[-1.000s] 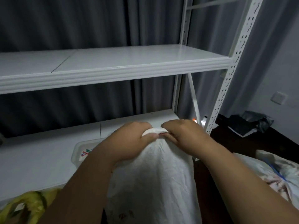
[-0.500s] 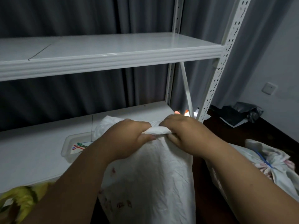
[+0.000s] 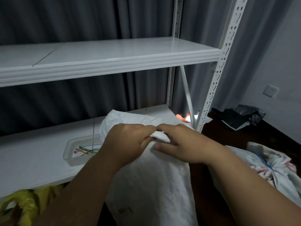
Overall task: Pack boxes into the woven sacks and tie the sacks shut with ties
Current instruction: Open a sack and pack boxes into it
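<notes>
The white woven sack (image 3: pixel 151 181) stands in the near middle of the scene, its crinkled cloth hanging down in front of the lower shelf (image 3: pixel 32 159) and its bunched mouth folded over onto the shelf's near edge. A few small brownish marks show low on its front. The left hand (image 3: pixel 128 144) has its grip curled round a gathered wad of the sack's neck, and the right hand (image 3: pixel 180 144) pinches the same wad from the other side — the two hands touch at the fingertips, right over the cloth.

On the lower shelf, just left of the left hand, sits a clear shallow tray (image 3: pixel 71 154) holding a loose bundle of ties (image 3: pixel 84 150) in red, green and blue. At the near right lies a second sack (image 3: pixel 276 167), white with faded pink print, its neck cinched by a blue tie (image 3: pixel 264 161). A yellow-green sack (image 3: pixel 22 204) shows at the near left corner, partly cut off by the picture's edge.

The upper shelf (image 3: pixel 105 59) of the white metal rack is bare white board. Grey curtains (image 3: pixel 65 22) hang behind. Far right, a dark plastic bag (image 3: pixel 242 115) lies on the floor below a wall switch (image 3: pixel 270 90) — no writing can be read anywhere.
</notes>
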